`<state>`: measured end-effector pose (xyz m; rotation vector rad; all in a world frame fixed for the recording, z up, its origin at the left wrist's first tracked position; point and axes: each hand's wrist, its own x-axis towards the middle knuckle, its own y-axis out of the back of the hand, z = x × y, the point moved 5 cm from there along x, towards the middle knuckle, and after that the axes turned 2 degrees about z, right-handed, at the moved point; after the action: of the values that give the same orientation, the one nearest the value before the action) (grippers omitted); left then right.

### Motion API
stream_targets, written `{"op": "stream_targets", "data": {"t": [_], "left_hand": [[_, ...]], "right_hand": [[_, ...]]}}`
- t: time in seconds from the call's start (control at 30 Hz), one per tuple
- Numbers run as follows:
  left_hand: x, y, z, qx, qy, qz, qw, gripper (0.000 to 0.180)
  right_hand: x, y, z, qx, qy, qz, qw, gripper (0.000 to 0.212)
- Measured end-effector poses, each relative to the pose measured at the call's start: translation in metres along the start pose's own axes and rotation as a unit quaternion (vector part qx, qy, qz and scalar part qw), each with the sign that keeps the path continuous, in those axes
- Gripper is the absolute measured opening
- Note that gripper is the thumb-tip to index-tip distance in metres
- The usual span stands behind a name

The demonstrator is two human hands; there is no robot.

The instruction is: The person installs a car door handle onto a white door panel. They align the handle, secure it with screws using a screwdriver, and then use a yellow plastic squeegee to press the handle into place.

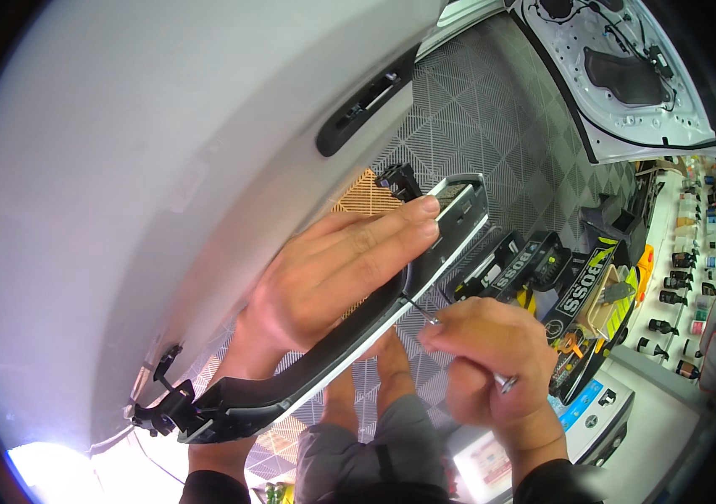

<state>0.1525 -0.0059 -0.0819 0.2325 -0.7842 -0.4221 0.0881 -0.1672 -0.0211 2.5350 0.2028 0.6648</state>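
My left hand [316,273] holds a long car door handle [324,357], its inner black side facing up and a white edge along its right. Two fingers lie across the far part of the handle; the thumb is hidden. A black hinged bracket [175,405] sits at the handle's near left end. My right hand [497,357] is closed around a slim metal pick-like tool [505,384]. Its thin dark shaft meets the white edge about midway along the handle. The tool's exact tip is hard to make out.
A grey car panel [165,168] with a black handle recess [364,105] fills the left. A stripped white door [652,84] stands far right. Tool boxes [585,294], a white box [597,412] and shelved bottles [677,281] line the right, above a tiled floor [476,109].
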Motion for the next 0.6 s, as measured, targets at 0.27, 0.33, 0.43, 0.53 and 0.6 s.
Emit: {"op": "stream_targets", "data": {"t": [0.27, 0.33, 0.43, 0.53, 0.6], "left_hand": [[-0.002, 0.0, -0.001, 0.037, -0.026, 0.005, 0.999, 0.047], [-0.003, 0.0, -0.001, 0.04, -0.029, 0.01, 0.999, 0.048], [-0.002, 0.0, 0.0, 0.046, -0.032, 0.022, 0.998, 0.048], [-0.002, 0.001, 0.001, 0.042, -0.026, 0.04, 0.998, 0.046], [-0.002, 0.001, 0.001, 0.044, -0.015, 0.053, 0.997, 0.045]], "right_hand": [[-0.002, -0.005, -0.012, -0.075, 0.033, -0.029, 0.996, 0.017], [0.0, -0.003, -0.01, -0.053, 0.016, -0.028, 0.998, 0.019], [0.003, -0.001, -0.006, -0.016, -0.019, -0.029, 0.999, 0.024], [0.006, -0.002, -0.004, 0.01, -0.04, -0.015, 0.999, 0.027], [0.007, -0.003, -0.001, 0.038, -0.051, 0.005, 0.998, 0.028]]}}
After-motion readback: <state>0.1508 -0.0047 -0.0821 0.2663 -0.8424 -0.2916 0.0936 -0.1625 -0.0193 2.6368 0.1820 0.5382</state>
